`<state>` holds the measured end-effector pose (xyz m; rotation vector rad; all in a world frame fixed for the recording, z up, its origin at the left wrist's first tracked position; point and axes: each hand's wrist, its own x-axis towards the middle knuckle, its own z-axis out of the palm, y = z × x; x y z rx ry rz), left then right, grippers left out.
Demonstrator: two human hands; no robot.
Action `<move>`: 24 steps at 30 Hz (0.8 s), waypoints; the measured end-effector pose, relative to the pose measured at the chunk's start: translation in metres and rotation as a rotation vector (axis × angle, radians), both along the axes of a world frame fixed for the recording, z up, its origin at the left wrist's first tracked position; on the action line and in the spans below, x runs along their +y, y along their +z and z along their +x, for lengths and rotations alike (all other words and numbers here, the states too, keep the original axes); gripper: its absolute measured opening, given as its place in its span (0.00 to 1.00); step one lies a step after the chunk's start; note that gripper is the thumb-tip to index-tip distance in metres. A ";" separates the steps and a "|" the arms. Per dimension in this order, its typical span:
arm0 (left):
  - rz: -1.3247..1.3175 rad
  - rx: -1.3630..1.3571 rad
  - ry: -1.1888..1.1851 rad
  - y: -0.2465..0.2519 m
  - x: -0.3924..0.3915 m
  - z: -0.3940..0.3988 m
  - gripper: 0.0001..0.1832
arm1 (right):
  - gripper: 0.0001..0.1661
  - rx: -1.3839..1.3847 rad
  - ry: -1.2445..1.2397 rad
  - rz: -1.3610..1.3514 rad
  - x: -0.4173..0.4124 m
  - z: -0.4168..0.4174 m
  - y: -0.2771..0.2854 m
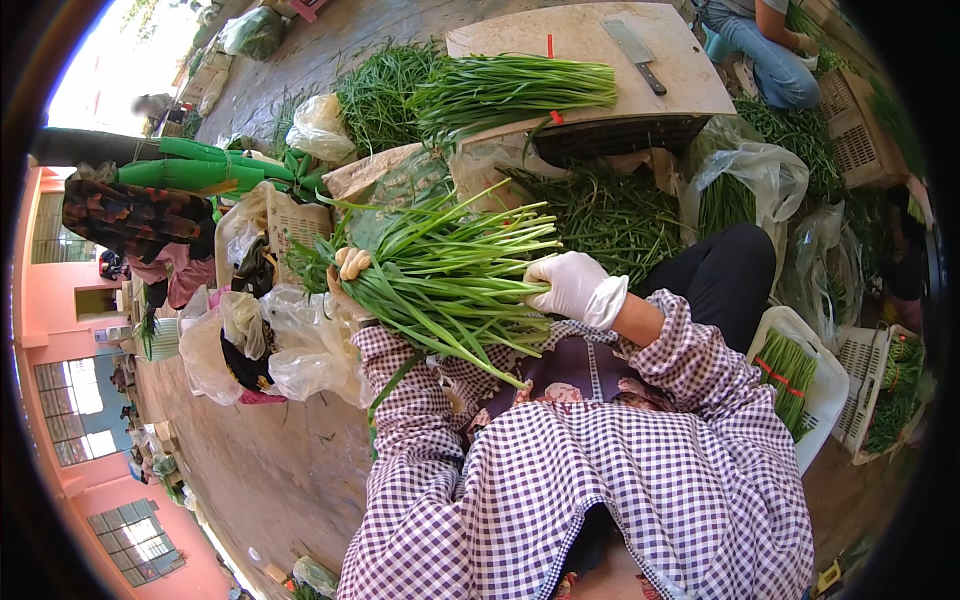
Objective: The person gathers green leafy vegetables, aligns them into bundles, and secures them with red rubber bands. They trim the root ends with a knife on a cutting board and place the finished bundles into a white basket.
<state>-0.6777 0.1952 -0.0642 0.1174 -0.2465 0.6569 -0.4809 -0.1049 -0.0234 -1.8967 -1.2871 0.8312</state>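
A loose bunch of Chinese chives [442, 270] lies across my lap between both hands. My left hand [351, 268] is wrapped around its leafy end, and leaves cover much of the palm. Gripping some of the pale stem ends is my right hand [574, 289], in a white glove. Several stems fan out unevenly, and one long stem hangs down against my checked smock [600, 457]. Beyond my hands, a larger chive bunch [517, 90] rests on a board [697, 64], with red ties [556, 117] by it. A cleaver [634, 54] lies on the same board.
Loose greens [607, 217] heap below the board. Plastic bags [315, 345] crowd the left, beside a crate [298, 223]. At right stand a white basket [825, 397] with a tied bundle [784, 379] and another crate [859, 390]. A person in jeans [780, 71] sits far right.
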 end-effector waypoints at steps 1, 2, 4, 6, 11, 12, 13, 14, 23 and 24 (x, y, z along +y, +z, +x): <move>-0.012 -0.017 -0.002 -0.001 0.000 0.001 0.06 | 0.16 -0.024 -0.003 0.008 -0.006 0.000 0.000; -0.025 -0.034 -0.003 -0.002 -0.001 0.001 0.06 | 0.16 0.005 0.000 0.017 -0.010 0.002 -0.003; -0.044 -0.057 -0.011 -0.004 -0.002 0.000 0.07 | 0.16 0.029 0.001 0.010 -0.018 0.005 -0.007; -0.062 -0.115 -0.029 -0.004 -0.005 0.000 0.07 | 0.16 0.017 -0.003 -0.020 -0.026 0.009 -0.007; -0.067 -0.193 -0.044 0.001 -0.013 0.012 0.07 | 0.10 -0.535 -0.078 -0.462 -0.055 0.037 -0.033; -0.051 -0.177 -0.040 -0.001 -0.010 0.008 0.07 | 0.09 -0.441 -0.172 -0.203 -0.057 0.033 -0.023; -0.040 -0.159 -0.039 -0.003 -0.005 0.003 0.07 | 0.09 -0.339 -0.264 0.051 -0.060 0.029 -0.004; -0.029 -0.141 -0.038 -0.006 -0.003 -0.001 0.07 | 0.07 -0.292 -0.233 0.279 -0.053 0.026 0.014; -0.050 -0.123 -0.071 -0.002 -0.004 0.006 0.06 | 0.05 -0.843 0.069 0.505 0.000 0.006 0.003; -0.050 -0.125 -0.070 -0.003 -0.004 0.005 0.06 | 0.05 -0.886 0.024 0.487 -0.003 0.009 0.003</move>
